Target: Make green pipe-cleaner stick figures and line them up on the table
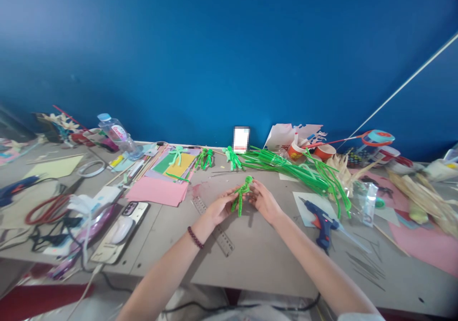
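A small green pipe-cleaner figure (242,196) is held upright between my hands over the middle of the table. My left hand (222,206) has its fingers closed on the figure's left side. On the other side, the fingers of my right hand (264,201) are bent around its upper right part. A clear ruler (222,240) lies under my left wrist. Similar green figures (232,159) stand or lean near the wall, and a bundle of green pipe cleaners (296,170) lies behind my right hand.
At the right are a blue glue gun (324,223) on white paper and orange cups (325,152). Pink paper (157,191), a phone (121,232), red-handled scissors (50,209) and a bottle (119,135) are on the left. A blue wall (214,63) rises behind.
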`<state>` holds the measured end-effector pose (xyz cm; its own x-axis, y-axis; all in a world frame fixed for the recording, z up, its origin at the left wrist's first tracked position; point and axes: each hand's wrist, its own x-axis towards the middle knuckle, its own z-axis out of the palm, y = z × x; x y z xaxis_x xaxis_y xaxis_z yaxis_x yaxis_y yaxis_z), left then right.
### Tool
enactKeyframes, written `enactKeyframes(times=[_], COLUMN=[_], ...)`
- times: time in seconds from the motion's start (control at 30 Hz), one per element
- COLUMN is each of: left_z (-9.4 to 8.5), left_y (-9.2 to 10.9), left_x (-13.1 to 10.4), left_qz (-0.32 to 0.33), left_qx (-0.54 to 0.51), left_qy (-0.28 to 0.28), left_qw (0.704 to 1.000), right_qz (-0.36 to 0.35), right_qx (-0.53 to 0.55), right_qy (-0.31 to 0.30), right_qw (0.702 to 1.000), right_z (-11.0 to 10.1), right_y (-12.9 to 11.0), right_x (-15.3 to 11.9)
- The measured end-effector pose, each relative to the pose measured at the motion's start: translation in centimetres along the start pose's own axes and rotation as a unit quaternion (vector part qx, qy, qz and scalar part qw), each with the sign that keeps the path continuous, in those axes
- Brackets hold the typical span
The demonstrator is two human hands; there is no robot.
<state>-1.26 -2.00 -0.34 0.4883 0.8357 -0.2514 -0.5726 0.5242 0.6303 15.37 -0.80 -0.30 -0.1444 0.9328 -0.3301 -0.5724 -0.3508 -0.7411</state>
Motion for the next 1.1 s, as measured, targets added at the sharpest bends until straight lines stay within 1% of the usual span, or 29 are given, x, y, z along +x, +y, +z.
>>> enactKeyframes(times=[0.1,0.2,0.3,0.37,0.47,0.53,0.57,0.63,0.73,0.8,0.87,0.93,1.03,1.1], left_z=[-0.3,-0.3,-0.2,-0.3,-1.2,-2.2,-2.8,-3.8,-4.7,-4.9,-5.0,-5.1,-5.1,-5.0], left_y=[0.4,0.9,2.2,3.6,6.3,8.0,8.7,9.7,10.2,10.0,9.9,9.9,10.4,10.9], left_x=[0.0,0.0,-0.1,-0.2,0.1,0.9,1.5,3.1,5.9,7.6,9.0,10.0,10.6,10.5], left_qz=[0.012,0.027,0.082,0.145,0.236,0.260,0.270,0.280,0.296,0.298,0.304,0.300,0.288,0.284], left_qx=[-0.041,-0.049,0.012,0.093,0.221,0.308,0.351,0.425,0.495,0.541,0.579,0.599,0.614,0.631], left_qy=[0.012,0.036,0.073,0.112,0.183,0.223,0.247,0.284,0.301,0.302,0.318,0.331,0.327,0.317], left_qw=[0.999,0.998,0.994,0.979,0.928,0.887,0.862,0.812,0.759,0.727,0.687,0.665,0.658,0.648], right_qz=[-0.006,-0.036,-0.062,-0.069,-0.076,-0.082,-0.084,-0.088,-0.096,-0.099,-0.096,-0.094,-0.090,-0.087], right_qx=[-0.009,-0.047,-0.103,-0.139,-0.176,-0.188,-0.192,-0.198,-0.210,-0.219,-0.225,-0.224,-0.219,-0.217], right_qy=[-0.010,-0.028,-0.038,-0.047,-0.064,-0.068,-0.069,-0.071,-0.078,-0.082,-0.086,-0.088,-0.086,-0.087], right_qw=[1.000,0.998,0.992,0.987,0.979,0.976,0.975,0.974,0.970,0.967,0.966,0.966,0.968,0.968], right_z=[-0.2,-0.4,-0.6,-0.7,-0.8,-0.9,-0.9,-0.8,-0.7,-0.6,-0.5,-0.5,-0.5,-0.6], right_y=[0.2,0.8,1.6,2.1,2.6,2.7,2.7,2.7,2.6,2.6,2.5,2.4,2.5,2.5], right_x=[0.0,0.0,0.1,0.2,0.3,0.4,0.4,0.3,0.1,-0.1,-0.1,0.0,0.2,0.3])
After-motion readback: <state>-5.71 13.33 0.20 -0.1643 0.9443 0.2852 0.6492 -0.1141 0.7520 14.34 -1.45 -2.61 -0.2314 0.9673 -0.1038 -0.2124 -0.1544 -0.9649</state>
